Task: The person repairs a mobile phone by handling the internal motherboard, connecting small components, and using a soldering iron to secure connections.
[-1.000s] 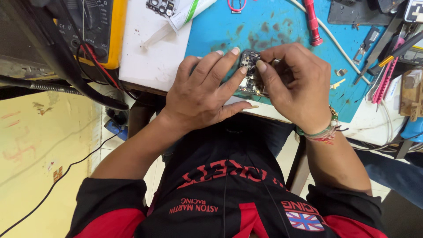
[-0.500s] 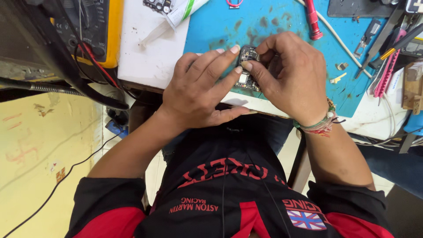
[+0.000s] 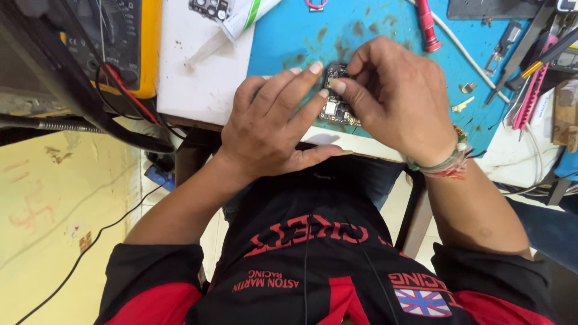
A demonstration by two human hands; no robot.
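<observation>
Your left hand [image 3: 271, 129] and right hand [image 3: 397, 99] meet over the near edge of the blue mat [image 3: 373, 36], both pinching 1 small circuit board [image 3: 336, 99] between them. Your left fingers lie stretched across the board's left side, thumb tucked underneath along the bench edge; your right fingers curl tight on its right side, so most of the board is hidden. A red-handled tool [image 3: 426, 24] lies on the mat just beyond your right knuckles. A yellow multimeter [image 3: 129, 42] sits well apart at the far left, and a pink tool [image 3: 533, 90] lies at the right.
</observation>
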